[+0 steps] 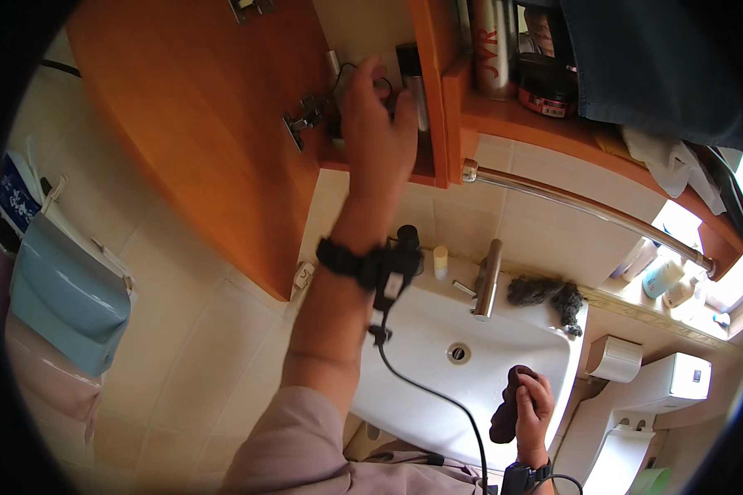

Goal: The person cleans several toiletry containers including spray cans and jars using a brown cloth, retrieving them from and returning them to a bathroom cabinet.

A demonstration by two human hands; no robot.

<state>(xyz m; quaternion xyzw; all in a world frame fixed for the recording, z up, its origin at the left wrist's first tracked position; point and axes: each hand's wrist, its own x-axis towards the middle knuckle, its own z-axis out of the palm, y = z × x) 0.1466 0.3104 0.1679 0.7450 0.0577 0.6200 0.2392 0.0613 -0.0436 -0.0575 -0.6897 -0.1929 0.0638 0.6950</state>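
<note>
My left hand (381,120) is raised into the open wooden wall cabinet (436,93), thumb and fingers spread and slightly blurred. Just beside its thumb stands a black-capped bottle (410,62). A thin dark cord (342,73) and other items lie partly hidden behind the fingers. Low over the right side of the white washbasin (427,334), my right hand (534,402) grips a bunched dark brown cloth (505,408). Both wrists carry black straps with devices and cables.
The cabinet door (210,136) swings out on the left. A metal rail (582,204) runs under a shelf holding a spray can (494,49) and a black jar (546,86). Behind the basin are a faucet (488,281), a yellow-capped tube (440,263) and a dark scrubber (545,294).
</note>
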